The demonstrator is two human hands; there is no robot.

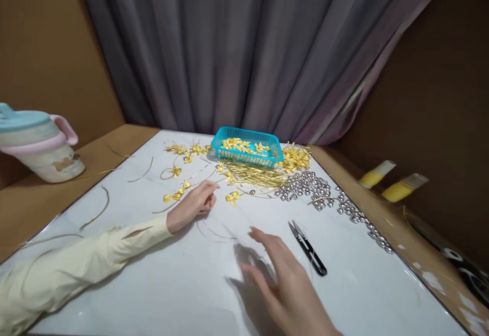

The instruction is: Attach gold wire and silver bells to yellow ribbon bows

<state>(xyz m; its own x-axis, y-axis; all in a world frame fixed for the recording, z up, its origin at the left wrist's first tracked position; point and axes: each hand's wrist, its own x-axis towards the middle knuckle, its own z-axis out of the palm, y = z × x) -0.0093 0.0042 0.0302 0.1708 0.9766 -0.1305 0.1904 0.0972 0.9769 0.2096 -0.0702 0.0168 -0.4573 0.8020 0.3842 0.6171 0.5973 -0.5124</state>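
My left hand (pixel 193 205) rests on the white tabletop with its fingers curled; what they hold, if anything, is hidden. Just right of its fingertips lies a small yellow ribbon bow (pixel 233 198). A thin pale line runs from that bow toward my right hand (pixel 288 280), which hovers at the front, thumb and fingers apart and slightly blurred. A thin curved cord (pixel 217 234) lies between the two hands. Black thread snips (pixel 307 248) lie to the right of my right hand. More yellow bows (pixel 178 193) are beyond my left hand.
A turquoise basket (pixel 248 161) holds yellow bows, with a bow pile (pixel 296 157) beside it. Gold cords (pixel 254 174) and silver beads (pixel 305 185) lie in front. A lidded cup (pixel 46 147) stands left; two yellow-filled containers (pixel 405 188) are right. A curtain (pixel 229 45) hangs behind.
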